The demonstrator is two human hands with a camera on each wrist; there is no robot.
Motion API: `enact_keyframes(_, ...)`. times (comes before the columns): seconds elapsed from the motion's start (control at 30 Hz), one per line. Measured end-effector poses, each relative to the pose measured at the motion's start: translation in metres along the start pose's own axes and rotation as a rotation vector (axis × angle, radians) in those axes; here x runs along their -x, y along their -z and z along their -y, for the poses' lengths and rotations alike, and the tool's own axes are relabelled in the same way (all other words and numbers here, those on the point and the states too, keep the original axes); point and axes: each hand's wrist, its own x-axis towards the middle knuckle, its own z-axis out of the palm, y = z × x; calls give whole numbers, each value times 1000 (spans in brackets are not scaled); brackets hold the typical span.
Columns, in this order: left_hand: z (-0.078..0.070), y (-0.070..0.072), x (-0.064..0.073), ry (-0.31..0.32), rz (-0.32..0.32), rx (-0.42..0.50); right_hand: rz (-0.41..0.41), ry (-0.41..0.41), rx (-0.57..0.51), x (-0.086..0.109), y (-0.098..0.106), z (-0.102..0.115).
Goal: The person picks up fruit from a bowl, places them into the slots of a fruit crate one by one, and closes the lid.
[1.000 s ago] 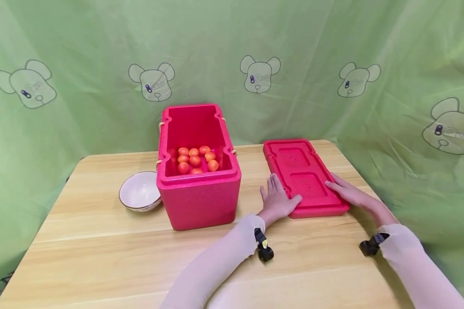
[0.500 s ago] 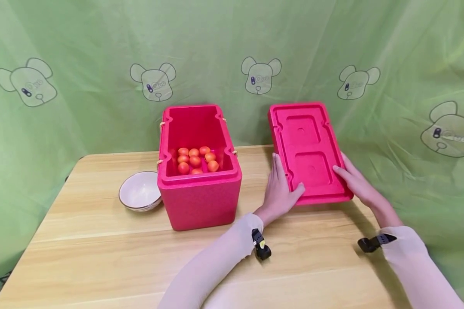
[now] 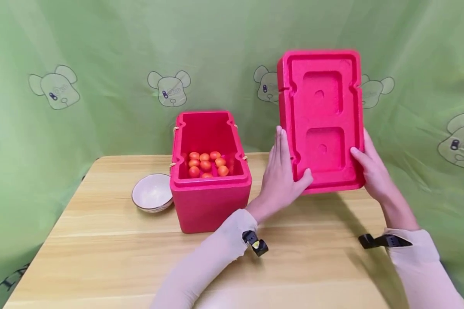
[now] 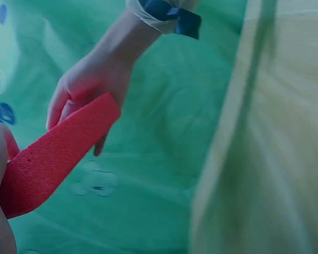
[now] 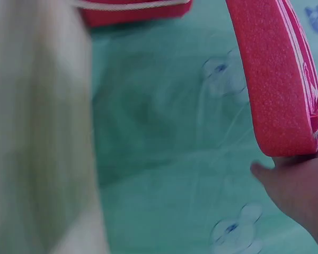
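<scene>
A red foam box lid (image 3: 326, 116) is raised above the table, its recessed face toward me. My left hand (image 3: 280, 178) holds its left side near the lower corner, fingers nearly straight along the side and thumb over the lower edge. On the lower right, my right hand (image 3: 377, 176) grips the lid, thumb on its face and fingers mostly hidden behind. In the left wrist view, the right hand (image 4: 98, 79) grips the lid's far end. Left of the lid, the red foam box (image 3: 210, 210) stands uncovered, with several orange-red round fruits, perhaps tomatoes (image 3: 205, 165), inside.
A white bowl (image 3: 152, 192) with a dark rim stands just left of the box. Wooden tabletop (image 3: 112, 262) lies beneath everything. A green curtain (image 3: 216, 38) with bear drawings hangs behind and at both sides. Cord loops (image 3: 172, 165) stick out from the box's sides.
Both hands have lifted the lid off the table and tilted it upright. The head view has shifted slightly left. Box, fruits and bowl keep their places on the table.
</scene>
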Motion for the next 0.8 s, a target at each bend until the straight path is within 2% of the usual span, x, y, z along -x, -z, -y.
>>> enact_keyframes(0.13,-8,34,1,-52,-37,-33,21,89,-20,-9,-23,17)
enact_keyframes(0.4,-18,98,7,-196,-146,-61,104,197,-88,-23,-72,46)
enact_keyframes(0.6,-18,147,7,-185,-130,-23,126,251,-153,-31,-118,69)
enact_keyframes(0.8,-5,189,7,-186,-113,18,160,316,-185,-43,-155,80)
